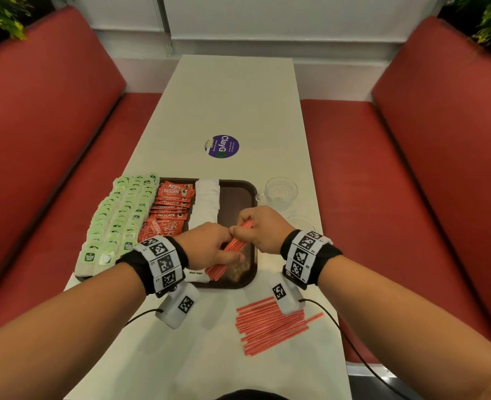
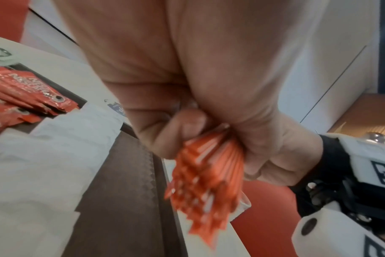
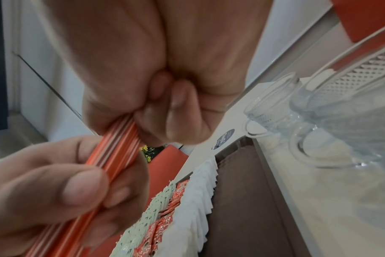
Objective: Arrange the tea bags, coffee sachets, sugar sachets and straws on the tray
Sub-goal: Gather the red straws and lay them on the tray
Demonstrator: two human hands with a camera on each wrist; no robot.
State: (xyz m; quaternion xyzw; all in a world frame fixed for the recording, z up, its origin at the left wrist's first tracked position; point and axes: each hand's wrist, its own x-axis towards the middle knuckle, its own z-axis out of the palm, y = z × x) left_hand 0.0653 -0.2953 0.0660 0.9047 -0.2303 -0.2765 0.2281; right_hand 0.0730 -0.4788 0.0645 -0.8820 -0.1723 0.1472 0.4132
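Note:
A brown tray (image 1: 235,197) holds rows of green tea bags (image 1: 120,215) at its left, red coffee sachets (image 1: 169,209) and white sugar sachets (image 1: 206,203). Both hands hold one bundle of red-and-white straws (image 1: 234,245) just above the tray's right part. My left hand (image 1: 227,249) grips the bundle's near half, and my right hand (image 1: 243,226) grips its far end. In the left wrist view the straws (image 2: 209,173) stick out below the curled fingers, blurred. The right wrist view shows the straws (image 3: 117,147) running between my right hand (image 3: 160,121) and my left hand (image 3: 77,187).
More loose straws (image 1: 270,324) lie in a heap on the white table (image 1: 232,96), near its right front. Clear glass cups (image 1: 280,190) stand right of the tray. A round purple sticker (image 1: 222,146) sits further back. Red benches flank the table.

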